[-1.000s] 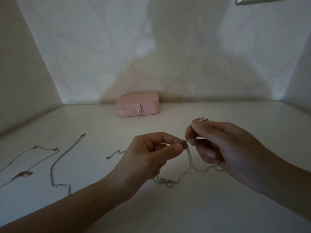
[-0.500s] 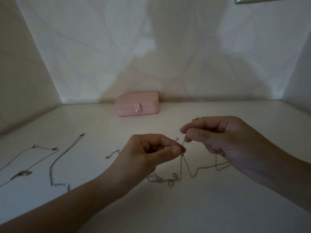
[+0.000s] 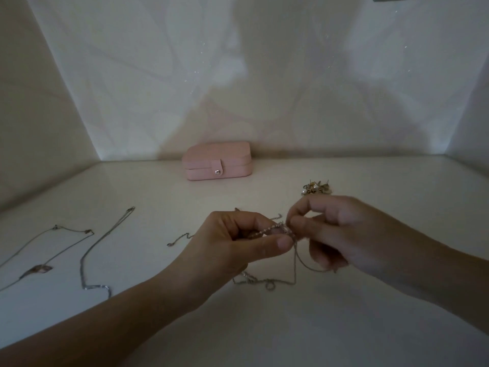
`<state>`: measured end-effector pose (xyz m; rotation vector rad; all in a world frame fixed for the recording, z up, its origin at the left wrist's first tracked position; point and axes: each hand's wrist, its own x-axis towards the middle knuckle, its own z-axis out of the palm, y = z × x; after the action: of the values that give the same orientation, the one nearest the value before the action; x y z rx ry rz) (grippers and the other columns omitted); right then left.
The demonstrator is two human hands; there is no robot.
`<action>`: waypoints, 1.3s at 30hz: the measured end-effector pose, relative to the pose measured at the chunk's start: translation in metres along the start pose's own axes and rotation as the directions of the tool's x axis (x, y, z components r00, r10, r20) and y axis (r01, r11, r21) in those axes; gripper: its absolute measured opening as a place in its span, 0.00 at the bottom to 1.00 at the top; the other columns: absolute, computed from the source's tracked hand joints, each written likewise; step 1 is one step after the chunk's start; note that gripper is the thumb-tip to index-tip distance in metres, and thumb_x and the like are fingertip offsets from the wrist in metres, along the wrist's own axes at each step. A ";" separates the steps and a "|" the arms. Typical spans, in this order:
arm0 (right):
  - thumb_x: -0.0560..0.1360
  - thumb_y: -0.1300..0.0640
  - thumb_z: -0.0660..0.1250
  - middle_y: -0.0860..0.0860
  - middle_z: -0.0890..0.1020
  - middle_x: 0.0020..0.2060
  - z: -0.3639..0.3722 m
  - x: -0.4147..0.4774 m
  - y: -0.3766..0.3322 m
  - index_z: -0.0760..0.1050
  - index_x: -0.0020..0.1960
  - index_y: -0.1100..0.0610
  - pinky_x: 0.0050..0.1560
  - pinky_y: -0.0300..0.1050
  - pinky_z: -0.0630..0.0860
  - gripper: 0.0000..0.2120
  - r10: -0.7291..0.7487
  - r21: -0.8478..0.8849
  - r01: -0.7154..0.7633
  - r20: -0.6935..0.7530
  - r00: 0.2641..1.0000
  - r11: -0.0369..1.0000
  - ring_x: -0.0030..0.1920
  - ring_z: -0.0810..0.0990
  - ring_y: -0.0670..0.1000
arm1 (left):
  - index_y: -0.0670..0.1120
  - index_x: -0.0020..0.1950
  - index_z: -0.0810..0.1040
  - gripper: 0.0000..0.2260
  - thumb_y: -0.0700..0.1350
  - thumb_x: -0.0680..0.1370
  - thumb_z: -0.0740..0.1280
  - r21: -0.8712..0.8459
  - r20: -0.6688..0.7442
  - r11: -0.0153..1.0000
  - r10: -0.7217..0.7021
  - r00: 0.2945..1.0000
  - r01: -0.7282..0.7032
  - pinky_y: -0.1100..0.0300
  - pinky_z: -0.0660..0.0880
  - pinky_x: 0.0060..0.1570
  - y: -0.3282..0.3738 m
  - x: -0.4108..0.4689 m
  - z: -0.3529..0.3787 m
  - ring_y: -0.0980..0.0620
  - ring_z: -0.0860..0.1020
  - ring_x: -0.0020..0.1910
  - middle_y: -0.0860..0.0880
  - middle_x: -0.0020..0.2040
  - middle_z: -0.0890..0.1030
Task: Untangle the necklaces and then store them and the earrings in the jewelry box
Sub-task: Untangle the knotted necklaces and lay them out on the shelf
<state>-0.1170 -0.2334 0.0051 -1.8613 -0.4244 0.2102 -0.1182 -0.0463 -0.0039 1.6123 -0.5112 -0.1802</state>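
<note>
Now the left hand (image 3: 232,246) and right hand (image 3: 346,234) are brought closer together, tangled chain (image 3: 268,231) pinched by both sets of fingers (image 3: 277,243), so untangling isn't finished yet.

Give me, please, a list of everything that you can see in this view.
jewelry box: one, pink, shut, at the back, left of centre.
earrings: small pile, count unclear, gold and pearl, right of centre.
tangled necklaces: count unclear, silver, front centre, top lifted, lower loops lying flat.
pendant necklace: one, silver, laid out far left.
plain chain: one, silver, just right of it.
table: one, white, under everything.
left hand: one, pinches the tangle.
right hand: one, pinches the tangle.
</note>
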 end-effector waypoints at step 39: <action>0.74 0.47 0.60 0.53 0.83 0.28 -0.009 -0.004 -0.013 0.72 0.43 0.48 0.22 0.39 0.56 0.07 -0.130 -0.191 0.160 0.158 0.979 0.969 0.19 0.59 0.48 | 0.49 0.39 0.86 0.07 0.50 0.66 0.73 0.031 0.048 0.999 0.040 0.998 -0.042 0.66 0.55 0.23 0.006 -0.001 -0.008 0.57 0.57 0.23 0.55 0.22 0.67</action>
<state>-0.1201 -0.2398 0.0202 -2.0111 -0.7024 0.2091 -0.1172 -0.0384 0.0026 1.6305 -0.5862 -0.1808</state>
